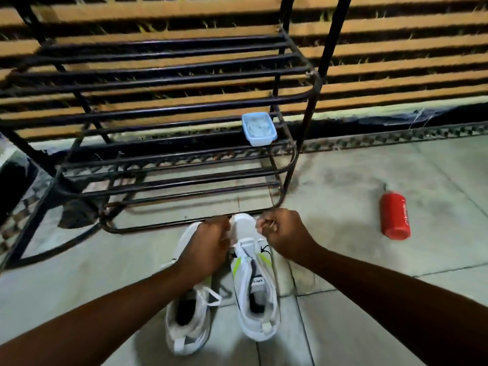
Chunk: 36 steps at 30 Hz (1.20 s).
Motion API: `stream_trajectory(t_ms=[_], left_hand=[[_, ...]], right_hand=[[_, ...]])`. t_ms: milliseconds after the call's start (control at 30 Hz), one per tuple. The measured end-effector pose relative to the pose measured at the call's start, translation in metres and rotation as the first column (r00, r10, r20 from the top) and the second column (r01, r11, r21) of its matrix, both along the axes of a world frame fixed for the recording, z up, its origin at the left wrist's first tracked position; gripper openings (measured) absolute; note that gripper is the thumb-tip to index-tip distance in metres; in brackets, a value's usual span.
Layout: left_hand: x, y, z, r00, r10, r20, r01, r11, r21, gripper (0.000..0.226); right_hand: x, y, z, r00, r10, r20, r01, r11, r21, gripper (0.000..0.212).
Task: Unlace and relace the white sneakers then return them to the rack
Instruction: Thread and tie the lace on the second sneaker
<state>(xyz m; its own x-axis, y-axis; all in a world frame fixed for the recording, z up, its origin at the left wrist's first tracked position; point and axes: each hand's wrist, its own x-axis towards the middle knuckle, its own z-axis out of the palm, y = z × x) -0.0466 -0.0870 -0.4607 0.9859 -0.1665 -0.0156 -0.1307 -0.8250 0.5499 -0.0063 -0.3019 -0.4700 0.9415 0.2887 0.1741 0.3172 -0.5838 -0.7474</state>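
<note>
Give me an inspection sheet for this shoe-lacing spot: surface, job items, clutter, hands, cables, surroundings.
Surface: pale tiled floor, smudged with grey marks.
Job's things: two white sneakers side by side on the floor, toes toward the rack; right sneaker being laced, left sneaker partly under the left forearm. Black metal rack, no shoes seen on its bars.
Clutter: red bottle lying on the floor at right; light blue tub on the rack's lower shelf.
Hands: left hand and right hand both curled, each pinching lace over the right sneaker's toe end.
Cables: nothing seen.
Surroundings: slatted wooden wall behind the rack; patterned tile border along its base.
</note>
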Motion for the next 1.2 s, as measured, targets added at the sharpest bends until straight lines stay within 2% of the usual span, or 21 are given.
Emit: stream_trajectory(t_ms=[67, 133, 200, 300, 433, 533, 633, 700, 767, 900, 967, 1033, 1133, 1200], left_hand=[[-0.013, -0.007, 0.0, 0.998, -0.029, 0.048, 0.029, 1.0, -0.004, 0.022], [-0.029, -0.014, 0.001, 0.999, 0.012, 0.03, -0.008, 0.994, -0.113, 0.026], [-0.039, -0.019, 0.001, 0.997, -0.02, -0.079, 0.007, 0.988, -0.157, 0.035], [-0.045, -0.027, -0.006, 0.977, -0.062, -0.203, 0.045, 0.995, -0.09, 0.061], [-0.043, -0.038, -0.015, 0.978, 0.061, -0.2, -0.065, 0.998, -0.017, 0.045], [-0.043, -0.034, -0.008, 0.964, 0.081, -0.253, -0.11, 0.989, -0.103, 0.029], [-0.042, -0.028, 0.002, 0.946, 0.114, -0.305, -0.173, 0.969, -0.174, 0.025], [-0.043, -0.026, 0.007, 0.923, 0.131, -0.363, -0.218, 0.953, -0.21, 0.026], [-0.044, -0.025, 0.008, 0.891, 0.136, -0.434, -0.273, 0.923, -0.271, 0.031], [-0.041, -0.021, 0.0, 0.809, 0.154, -0.567, -0.39, 0.863, -0.322, 0.042], [-0.039, -0.02, -0.002, 0.792, 0.145, -0.594, -0.408, 0.848, -0.337, 0.05], [-0.039, -0.018, -0.001, 0.791, 0.136, -0.596, -0.4, 0.852, -0.337, 0.047], [-0.038, -0.017, -0.002, 0.788, 0.127, -0.603, -0.396, 0.854, -0.338, 0.038], [-0.037, -0.016, -0.003, 0.781, 0.12, -0.613, -0.402, 0.848, -0.345, 0.041]], right_hand=[[-0.004, 0.001, -0.014, 1.0, 0.017, -0.006, -0.017, 0.999, -0.027, 0.023], [-0.009, 0.001, -0.023, 0.999, 0.04, 0.026, -0.039, 0.999, -0.036, 0.02], [-0.014, 0.001, -0.028, 0.998, 0.041, 0.038, -0.041, 0.999, -0.012, 0.021], [-0.019, 0.001, -0.029, 0.999, 0.032, -0.041, -0.03, 0.999, 0.041, 0.014], [-0.027, 0.004, -0.028, 0.998, -0.01, -0.057, 0.015, 0.997, 0.075, 0.049], [-0.032, 0.013, -0.034, 0.999, -0.054, 0.004, 0.053, 0.997, 0.055, 0.059], [-0.036, 0.023, -0.037, 0.998, 0.011, 0.056, -0.008, 0.998, -0.059, 0.066], [-0.039, 0.029, -0.036, 0.994, 0.047, 0.099, -0.032, 0.987, -0.155, 0.068], [-0.04, 0.034, -0.035, 0.993, 0.016, 0.116, 0.005, 0.983, -0.181, 0.067], [-0.04, 0.045, -0.041, 0.991, -0.129, 0.022, 0.129, 0.992, -0.009, 0.062], [-0.04, 0.047, -0.044, 0.978, -0.206, -0.033, 0.208, 0.975, 0.082, 0.056], [-0.04, 0.047, -0.048, 0.965, -0.258, -0.055, 0.263, 0.954, 0.14, 0.052], [-0.04, 0.047, -0.049, 0.968, -0.233, -0.092, 0.244, 0.96, 0.136, 0.054], [-0.04, 0.047, -0.05, 0.984, -0.169, -0.064, 0.173, 0.983, 0.066, 0.055]])
